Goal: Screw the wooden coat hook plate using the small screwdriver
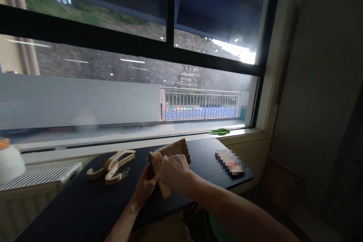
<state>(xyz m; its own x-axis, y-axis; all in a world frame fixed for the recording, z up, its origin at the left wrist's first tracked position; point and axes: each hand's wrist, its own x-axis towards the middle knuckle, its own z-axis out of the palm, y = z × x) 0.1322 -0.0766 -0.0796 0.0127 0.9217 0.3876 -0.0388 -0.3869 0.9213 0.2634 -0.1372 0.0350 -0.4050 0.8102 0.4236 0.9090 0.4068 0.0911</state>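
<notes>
Over the dark table (79, 204), my left hand (146, 185) grips a curved wooden piece (157, 166) from below. My right hand (174, 172) is closed over a brown sheet of sandpaper (177, 149), pressed against that wooden piece. Two more curved wooden hook-shaped pieces (112, 166) lie on the table to the left of my hands, with a small metal clip beside them.
A blurred flat object (230, 162) lies at the table's right end. A white radiator (36, 176) and a white container with an orange lid (8, 159) stand at left. A green item (219, 131) rests on the window sill. A wall stands at right.
</notes>
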